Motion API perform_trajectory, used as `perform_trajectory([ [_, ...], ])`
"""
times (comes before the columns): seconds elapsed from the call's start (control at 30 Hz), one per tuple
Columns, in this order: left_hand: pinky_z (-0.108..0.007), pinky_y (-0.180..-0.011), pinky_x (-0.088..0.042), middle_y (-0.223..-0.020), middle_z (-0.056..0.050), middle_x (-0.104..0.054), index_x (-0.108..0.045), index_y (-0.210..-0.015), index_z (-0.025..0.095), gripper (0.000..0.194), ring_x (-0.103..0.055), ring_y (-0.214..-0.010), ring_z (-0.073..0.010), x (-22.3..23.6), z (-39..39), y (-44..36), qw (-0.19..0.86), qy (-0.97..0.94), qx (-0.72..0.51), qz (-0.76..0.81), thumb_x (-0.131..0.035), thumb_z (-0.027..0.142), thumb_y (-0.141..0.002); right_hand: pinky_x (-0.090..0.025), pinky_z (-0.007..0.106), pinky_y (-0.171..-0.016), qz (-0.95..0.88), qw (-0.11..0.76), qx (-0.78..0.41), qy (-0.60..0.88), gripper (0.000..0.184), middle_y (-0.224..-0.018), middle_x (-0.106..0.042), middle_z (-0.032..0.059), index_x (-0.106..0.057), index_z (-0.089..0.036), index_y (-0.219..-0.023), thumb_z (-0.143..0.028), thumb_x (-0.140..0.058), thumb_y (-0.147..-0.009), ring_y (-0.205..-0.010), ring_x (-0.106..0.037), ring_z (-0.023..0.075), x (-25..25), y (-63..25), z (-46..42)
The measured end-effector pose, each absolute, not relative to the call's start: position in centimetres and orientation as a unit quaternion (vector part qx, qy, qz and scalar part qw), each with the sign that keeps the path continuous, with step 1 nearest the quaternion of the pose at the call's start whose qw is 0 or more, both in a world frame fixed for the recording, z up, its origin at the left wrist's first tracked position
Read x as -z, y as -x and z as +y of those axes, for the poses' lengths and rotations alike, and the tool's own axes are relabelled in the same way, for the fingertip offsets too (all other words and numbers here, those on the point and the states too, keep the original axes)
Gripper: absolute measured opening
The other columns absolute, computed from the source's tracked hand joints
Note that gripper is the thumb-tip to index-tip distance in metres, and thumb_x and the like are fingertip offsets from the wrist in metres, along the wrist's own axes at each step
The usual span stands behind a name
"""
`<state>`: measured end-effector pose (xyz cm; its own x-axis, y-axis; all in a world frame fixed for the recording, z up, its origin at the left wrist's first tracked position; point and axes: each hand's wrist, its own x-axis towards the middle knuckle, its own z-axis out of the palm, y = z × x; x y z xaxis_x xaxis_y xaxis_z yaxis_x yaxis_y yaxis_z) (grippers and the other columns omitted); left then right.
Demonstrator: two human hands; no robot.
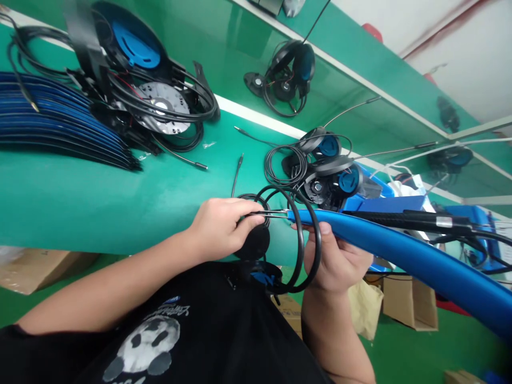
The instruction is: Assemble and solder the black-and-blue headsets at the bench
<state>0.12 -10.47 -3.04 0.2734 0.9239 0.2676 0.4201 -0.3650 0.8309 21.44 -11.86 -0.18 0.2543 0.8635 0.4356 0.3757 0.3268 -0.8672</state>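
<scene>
1. The left hand (220, 229) pinches slim steel tweezers (272, 214) in a narrow grip between thumb and fingers. Their far end meets the tip of a glossy blue curved headband (400, 242).
2. The right hand (336, 261) wraps firmly around that headband, thumb on top, holding it in the air above the bench.
3. Loops of thin, round black cable (308, 240) hang beside the tweezers, with a soft black foam ear pad (256, 242) just below them.
4. On the glossy green workbench (80, 202) lies a fanned stack of curved blue-and-black headbands (60, 117). Beside it is a tangled black headset (128, 80) with a perforated silver disc (162, 106).
5. Farther along sits a coiled black-and-blue headset (326, 170), near a blue plastic bin (384, 204).
6. The person's black T-shirt (146, 341) has a panda print; the small lettering above it is too skewed to read.
7. A brown cardboard box (410, 304) stands on the green floor.
</scene>
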Motion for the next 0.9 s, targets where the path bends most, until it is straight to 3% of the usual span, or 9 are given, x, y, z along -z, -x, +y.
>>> perform_trajectory([
  [0.13, -0.027, -0.062, -0.046, -0.088, -0.001, -0.077, -0.070, -0.096, 0.020, 0.020, -0.069, -0.073, -0.0159, 3.3, -10.4, 1.1, 0.338, -0.713, -0.360, 0.498, -0.055, 0.033, -0.098, -0.069, 0.042, -0.063, -0.507, 0.632, -0.240, 0.534, 0.011, -0.072, -0.076, 0.0008, -0.078, -0.016, -0.078, -0.026, -0.083, -0.081, -0.061, -0.074, 0.0215, 0.2, -21.1, -11.3],
  [0.37, -0.025, -0.067, -0.049, -0.082, 0.002, -0.074, -0.069, -0.093, 0.020, 0.009, -0.066, -0.071, -0.0134, 3.6, -10.3, -0.7, 0.446, -0.643, -0.393, 0.483, -0.063, 0.027, -0.092, -0.069, 0.044, -0.064, -0.533, 0.615, -0.216, 0.539, 0.011, -0.074, -0.077, 0.0016, -0.079, -0.016, -0.078, -0.025, -0.084, -0.079, -0.060, -0.074, 0.0226, -0.3, -21.5, -11.0],
  [0.5, -0.027, -0.076, -0.055, -0.096, 0.002, -0.080, -0.077, -0.108, 0.025, 0.023, -0.073, -0.084, -0.0161, 4.1, -9.8, -2.7, 0.467, -0.630, -0.387, 0.485, -0.065, 0.017, -0.090, -0.067, 0.039, -0.064, -0.626, 0.562, -0.152, 0.518, 0.010, -0.080, -0.079, 0.0014, -0.082, -0.017, -0.091, -0.018, -0.080, -0.081, -0.061, -0.074, 0.0206, -1.2, -22.2, -10.7],
  [0.67, -0.029, -0.077, -0.057, -0.097, 0.000, -0.082, -0.081, -0.102, 0.024, 0.026, -0.076, -0.088, -0.0181, 4.9, -9.3, -3.4, 0.457, -0.641, -0.386, 0.481, -0.061, 0.013, -0.090, -0.064, 0.036, -0.066, -0.747, 0.464, -0.111, 0.463, 0.028, -0.092, -0.081, 0.0026, -0.082, -0.024, -0.110, -0.012, -0.074, -0.086, -0.075, -0.077, 0.0222, -2.6, -23.3, -10.0],
  [0.9, -0.030, -0.078, -0.060, -0.095, -0.002, -0.082, -0.081, -0.103, 0.023, 0.022, -0.077, -0.088, -0.0187, 5.7, -9.2, -3.5, 0.427, -0.664, -0.401, 0.464, -0.062, 0.017, -0.094, -0.064, 0.036, -0.067, -0.729, 0.438, -0.191, 0.491, 0.013, -0.088, -0.081, 0.0036, -0.082, -0.021, -0.100, -0.021, -0.076, -0.089, -0.072, -0.076, 0.0215, -2.9, -24.1, -9.2],
])
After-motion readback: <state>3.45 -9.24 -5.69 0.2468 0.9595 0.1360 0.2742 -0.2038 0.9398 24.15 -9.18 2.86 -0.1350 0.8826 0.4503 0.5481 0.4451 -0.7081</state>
